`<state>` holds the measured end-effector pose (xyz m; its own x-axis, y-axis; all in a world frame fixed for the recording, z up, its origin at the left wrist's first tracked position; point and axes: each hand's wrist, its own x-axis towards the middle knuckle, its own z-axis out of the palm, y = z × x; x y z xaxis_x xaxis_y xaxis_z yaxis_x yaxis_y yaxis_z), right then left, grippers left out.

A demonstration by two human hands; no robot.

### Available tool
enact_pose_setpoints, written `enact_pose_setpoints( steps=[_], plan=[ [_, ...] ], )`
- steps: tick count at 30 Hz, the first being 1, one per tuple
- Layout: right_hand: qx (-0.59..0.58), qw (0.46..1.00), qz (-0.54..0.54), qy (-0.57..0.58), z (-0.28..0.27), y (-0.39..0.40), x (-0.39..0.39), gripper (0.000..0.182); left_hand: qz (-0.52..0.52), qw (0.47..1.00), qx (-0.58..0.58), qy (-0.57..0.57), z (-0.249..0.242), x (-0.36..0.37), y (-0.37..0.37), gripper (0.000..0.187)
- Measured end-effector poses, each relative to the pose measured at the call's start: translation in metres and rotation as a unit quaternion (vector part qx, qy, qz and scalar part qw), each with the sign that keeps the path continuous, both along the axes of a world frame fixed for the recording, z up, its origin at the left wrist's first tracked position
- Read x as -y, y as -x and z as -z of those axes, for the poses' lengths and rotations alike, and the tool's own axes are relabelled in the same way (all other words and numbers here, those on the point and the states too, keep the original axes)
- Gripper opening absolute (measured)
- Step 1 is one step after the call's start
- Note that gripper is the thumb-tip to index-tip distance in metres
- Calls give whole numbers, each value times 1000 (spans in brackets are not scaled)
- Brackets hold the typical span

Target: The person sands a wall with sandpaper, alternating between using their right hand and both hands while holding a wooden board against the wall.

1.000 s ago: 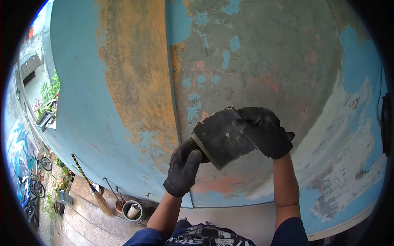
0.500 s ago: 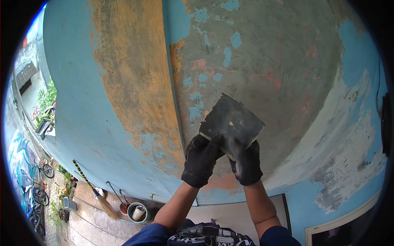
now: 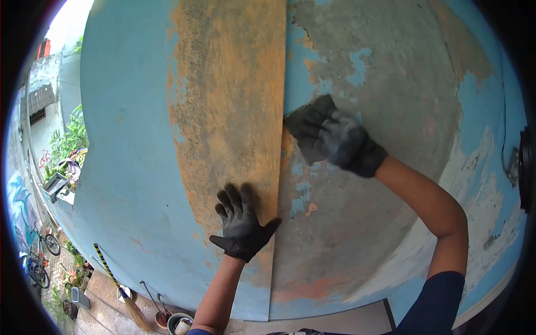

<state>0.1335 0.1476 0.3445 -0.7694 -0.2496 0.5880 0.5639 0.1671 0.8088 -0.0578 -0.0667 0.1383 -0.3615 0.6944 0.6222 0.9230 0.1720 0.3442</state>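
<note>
My left hand (image 3: 242, 226), in a black glove, lies flat with fingers spread on the orange-brown strip (image 3: 234, 106) of the wall. My right hand (image 3: 347, 142), also gloved in black, holds a dark, flat, roughly square sheet (image 3: 307, 125) against the wall. One edge of the sheet meets the raised edge beside the strip. Around it, the grey wall surface (image 3: 391, 95) shows patches of peeling blue paint (image 3: 359, 66). The palm of my right hand covers part of the sheet.
A broom (image 3: 134, 312) leans at the lower left, near a bucket (image 3: 180, 324) and a reddish pot (image 3: 163, 319). Bicycles (image 3: 39, 262) and plants (image 3: 70, 137) are farther left. A dark object (image 3: 526, 167) is on the right wall.
My left hand has let go of the sheet and moved left onto the wall. My right hand has carried the sheet up against the wall. The view has shifted.
</note>
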Motion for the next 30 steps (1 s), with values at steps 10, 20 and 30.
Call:
enact_pose_setpoints(
  steps=[10, 20, 30],
  plan=[
    [-51, 993, -102, 3, -71, 6, 52, 31, 25, 998, -45, -33, 24, -10, 20, 115],
    [-98, 991, -92, -2, -32, 45, 46, 23, 36, 997, -41, -48, 24, -3, 20, 112],
    [-196, 963, 5, 186, -117, 68, 57, 72, 11, 999, -42, -28, 37, -8, 17, 110]
  ],
)
